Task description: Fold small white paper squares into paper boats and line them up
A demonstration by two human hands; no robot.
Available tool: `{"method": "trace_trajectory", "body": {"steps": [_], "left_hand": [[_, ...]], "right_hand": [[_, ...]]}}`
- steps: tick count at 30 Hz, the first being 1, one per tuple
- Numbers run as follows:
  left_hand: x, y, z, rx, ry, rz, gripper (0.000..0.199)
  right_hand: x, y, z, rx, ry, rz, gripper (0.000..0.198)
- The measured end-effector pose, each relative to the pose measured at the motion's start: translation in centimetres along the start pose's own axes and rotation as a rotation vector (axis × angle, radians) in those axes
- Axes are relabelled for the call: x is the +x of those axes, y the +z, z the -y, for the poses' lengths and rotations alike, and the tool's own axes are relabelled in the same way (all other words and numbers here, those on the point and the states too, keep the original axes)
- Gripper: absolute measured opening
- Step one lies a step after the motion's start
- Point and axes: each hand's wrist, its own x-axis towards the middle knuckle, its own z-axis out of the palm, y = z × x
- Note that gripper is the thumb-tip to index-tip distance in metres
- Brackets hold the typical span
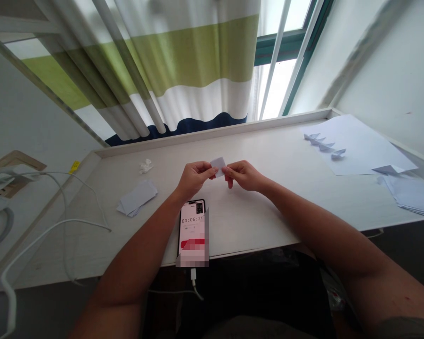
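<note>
1. Near the middle of the bench, a small paper piece is gripped from both sides; its clearance from the surface cannot be judged

2. Left hand: fingers curled, thumb and fingertips closed on the left part of the small paper piece

3. Right hand: thumb and forefinger pinched at the right edge, remaining fingers curled below

4. Paper risk: uneven pull between the two pinches could crease or tear the piece; a slack thumb could let it slip

5. Phone risk: the phone reaches the front edge beside the left forearm; a dropped elbow or snagged charging cable could dislodge it

6. Model risk: a wide sweep of the right forearm could scatter the four folded paper models on the large sheet

7. Open room: bare surface extends from the right hand toward the large sheet, and behind both hands to the raised rear ledge

8. Limits: paper slips, a crumpled tissue and a white cable restrict the left side
</note>
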Motion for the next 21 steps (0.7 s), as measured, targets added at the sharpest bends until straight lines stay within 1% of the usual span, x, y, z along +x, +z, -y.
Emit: {"method": "trace_trajectory", "body": {"steps": [2,6,10,12,15,21], "left_hand": [[-0.1,0.1,-0.1,0.002,0.015,0.01,0.037],[-0.1,0.2,-0.2,0.019,0.023,0.002,0.039],[0.0,0.1,0.2,0.048,0.009,-0.015,0.039],[0.1,0.0,0.3,0.056,0.005,-0.024,0.04],[0.1,0.0,0.4,0.06,0.001,-0.016,0.038],[0.0,0.0,0.4,0.1,0.007,-0.012,0.035]], "right_hand": [[-0.1,0.0,0.0,-0.019,-0.004,-0.004,0.07],[0.1,0.3,-0.5,-0.035,0.03,-0.01,0.065],[0.2,0.4,-1.2,-0.034,0.0,-0.109,0.05],[0.2,0.3,-1.2,-0.061,-0.044,-0.138,0.059],[0.1,0.1,-1.2,-0.106,-0.089,-0.13,0.072],[0.0,0.0,-1.2,-0.155,-0.123,-0.087,0.067]]}}
